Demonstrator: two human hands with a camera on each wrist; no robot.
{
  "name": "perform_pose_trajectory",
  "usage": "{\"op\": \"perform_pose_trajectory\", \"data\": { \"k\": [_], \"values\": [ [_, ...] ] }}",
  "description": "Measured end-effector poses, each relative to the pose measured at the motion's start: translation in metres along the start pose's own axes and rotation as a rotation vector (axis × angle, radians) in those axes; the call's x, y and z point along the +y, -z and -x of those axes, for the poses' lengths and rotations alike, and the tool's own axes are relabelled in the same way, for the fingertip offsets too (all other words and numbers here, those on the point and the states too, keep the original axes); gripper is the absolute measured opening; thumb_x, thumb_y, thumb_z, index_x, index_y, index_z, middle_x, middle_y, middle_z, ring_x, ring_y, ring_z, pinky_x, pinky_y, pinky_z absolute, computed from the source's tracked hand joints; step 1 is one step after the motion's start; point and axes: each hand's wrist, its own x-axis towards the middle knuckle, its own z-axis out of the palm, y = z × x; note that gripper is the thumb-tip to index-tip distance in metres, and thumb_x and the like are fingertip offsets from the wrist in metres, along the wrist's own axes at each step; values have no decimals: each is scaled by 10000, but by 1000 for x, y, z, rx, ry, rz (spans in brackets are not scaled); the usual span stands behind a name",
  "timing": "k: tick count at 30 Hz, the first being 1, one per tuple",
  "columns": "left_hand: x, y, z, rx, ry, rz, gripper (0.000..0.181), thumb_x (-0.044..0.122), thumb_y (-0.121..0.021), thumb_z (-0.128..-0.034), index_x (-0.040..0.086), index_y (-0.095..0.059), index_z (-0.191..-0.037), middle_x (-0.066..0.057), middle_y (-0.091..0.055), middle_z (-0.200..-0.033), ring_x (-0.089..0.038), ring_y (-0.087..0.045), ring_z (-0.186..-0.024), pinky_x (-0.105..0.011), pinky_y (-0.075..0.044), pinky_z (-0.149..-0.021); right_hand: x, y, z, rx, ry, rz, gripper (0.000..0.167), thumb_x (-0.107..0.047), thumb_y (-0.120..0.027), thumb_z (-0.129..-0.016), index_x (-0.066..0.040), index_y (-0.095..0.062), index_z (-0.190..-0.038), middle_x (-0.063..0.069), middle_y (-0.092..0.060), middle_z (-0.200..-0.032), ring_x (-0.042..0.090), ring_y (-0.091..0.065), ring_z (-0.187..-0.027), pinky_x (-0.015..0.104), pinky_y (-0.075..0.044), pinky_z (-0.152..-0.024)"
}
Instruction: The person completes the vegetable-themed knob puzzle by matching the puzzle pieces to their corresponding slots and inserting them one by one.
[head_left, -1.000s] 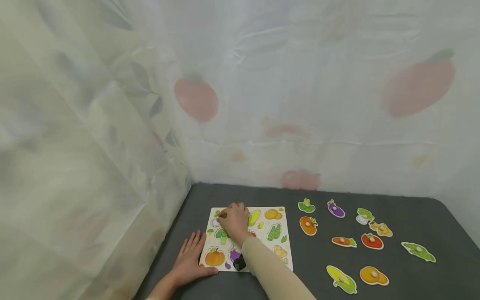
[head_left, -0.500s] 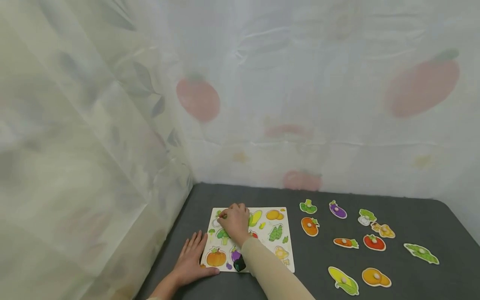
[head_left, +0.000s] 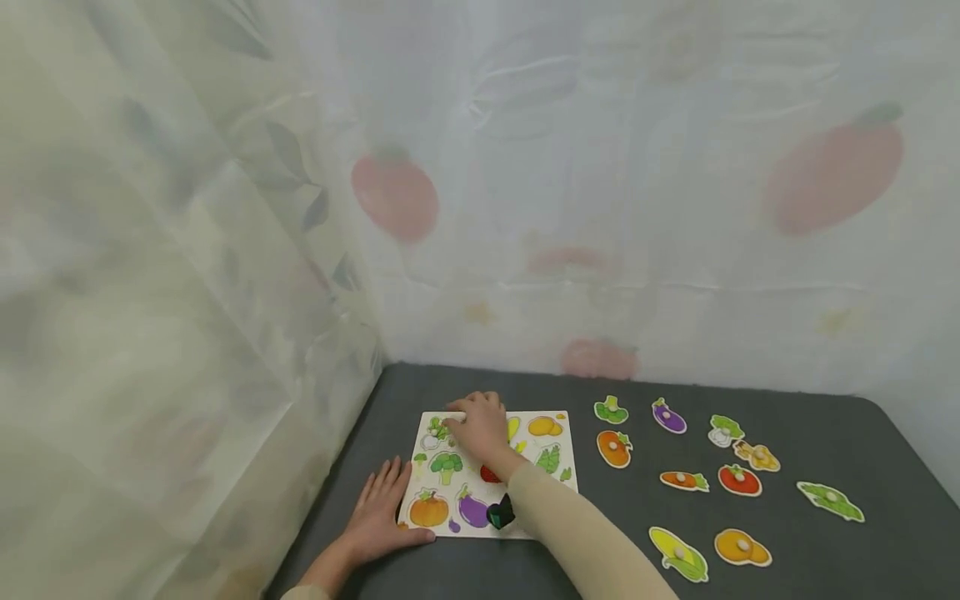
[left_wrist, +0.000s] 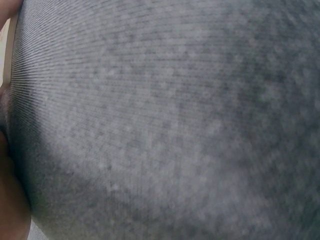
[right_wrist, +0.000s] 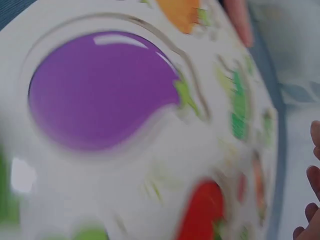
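Note:
A white puzzle board (head_left: 504,524) printed with vegetables lies on the dark table. My left hand (head_left: 381,517) rests flat at its left side, fingers spread and thumb along the near left corner. Above the board's upper middle is my right hand (head_left: 483,429), fingers loosely bent and holding nothing, just right of the white-and-green vegetable (head_left: 431,441). In the right wrist view its fingers (right_wrist: 314,182) show at the right edge, apart from the board, with the purple eggplant picture (right_wrist: 100,95) large. The left wrist view shows mostly grey cloth.
Right of the board lie several knobbed pieces, among them broccoli (head_left: 611,410), eggplant (head_left: 668,416), pumpkin (head_left: 614,449), carrot (head_left: 684,481), tomato (head_left: 740,480), corn (head_left: 678,554) and peas (head_left: 830,501). A small dark object (head_left: 500,512) is beside the right sleeve. Curtains hang behind and left.
My right hand has moved up and to the right from the white-and-green vegetable, and its fingers have loosened. More of the board's left part shows. My left hand stays in place.

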Motion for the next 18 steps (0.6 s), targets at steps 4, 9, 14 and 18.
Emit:
{"op": "perform_pose_trajectory", "data": {
  "k": [4,9,14,18],
  "values": [
    [0,1,-2,3,3,-17,1291,781,-734,-726,62,-177,-1642,-213,-124,-1688,-409,-35,-1555,-604,-1,-1212,8,34,-1,-6,22,-89,303,-363,-706,-981,-232,-754,-1250,54,-622,-1284,338,-454,-1268,572,-366,-1042],
    [1,3,-8,4,8,-27,1304,783,-741,-711,55,-185,-1640,-211,-127,-1688,-405,-39,-1556,-604,-4,-1213,28,74,-1,-8,20,-132,316,-364,-691,-994,-256,-727,-1289,34,-614,-1306,322,-435,-1316,599,-326,-1102],
    [0,6,-11,-10,2,-17,1299,774,-741,-721,45,-178,-1637,-212,-118,-1689,-406,-31,-1556,-603,2,-1213,52,111,9,22,8,-145,317,-341,-708,-987,-252,-726,-1290,40,-606,-1344,333,-410,-1354,610,-349,-1092],
    [-3,6,-12,-13,4,-25,1294,770,-736,-731,40,-170,-1637,-217,-110,-1688,-413,-29,-1555,-607,-2,-1212,74,133,17,44,5,-130,319,-327,-719,-981,-235,-730,-1286,47,-610,-1337,339,-418,-1335,609,-356,-1080]
  ]
}}
